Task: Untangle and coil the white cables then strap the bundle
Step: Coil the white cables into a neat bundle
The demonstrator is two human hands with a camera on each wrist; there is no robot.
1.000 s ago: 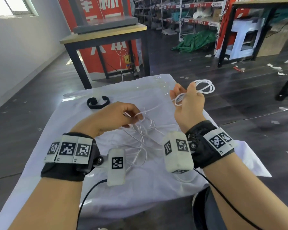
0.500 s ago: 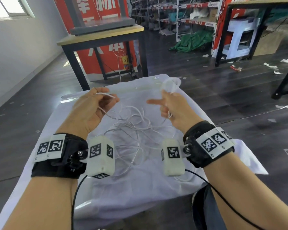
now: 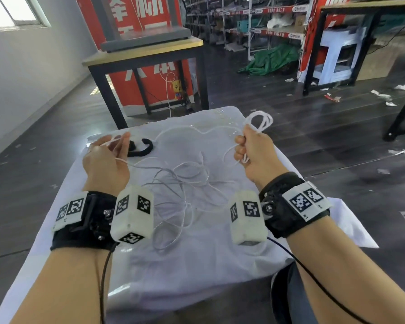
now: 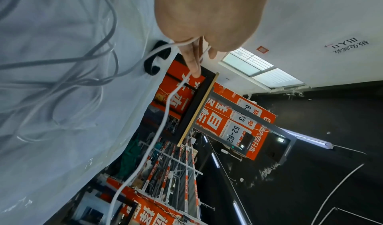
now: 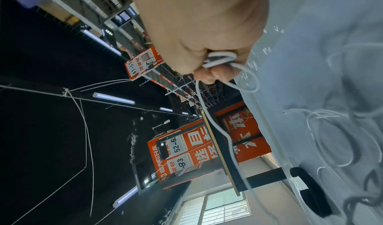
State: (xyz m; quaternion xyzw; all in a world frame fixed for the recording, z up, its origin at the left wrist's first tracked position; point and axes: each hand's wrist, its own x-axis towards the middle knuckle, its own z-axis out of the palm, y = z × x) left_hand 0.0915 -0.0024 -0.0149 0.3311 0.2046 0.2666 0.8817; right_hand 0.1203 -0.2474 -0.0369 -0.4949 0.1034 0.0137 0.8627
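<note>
My right hand [image 3: 245, 146] is raised over the table's right side, fist closed on a small coil of white cable [image 3: 259, 119] whose loops stick out above the knuckles. The right wrist view shows that coil [image 5: 219, 59] clamped in the right hand [image 5: 213, 68]. From there one strand runs left to my left hand [image 3: 112, 142], which pinches it between thumb and extended fingers. The left wrist view shows the strand trailing off along a finger [image 4: 192, 64]. A loose tangle of white cable [image 3: 185, 181] lies on the cloth between my wrists. The black strap [image 3: 141, 148] lies curled just right of my left hand.
The white cloth [image 3: 196, 265] covers a small table, with floor dropping off close on the right and far sides. A dark-framed wooden table [image 3: 145, 52] stands behind it, in front of red signs. Black wires hang from both wrist cameras.
Both hands have moved apart: the right swung out to the right with the coil, the left went left, and the strand between them now hangs stretched across the table.
</note>
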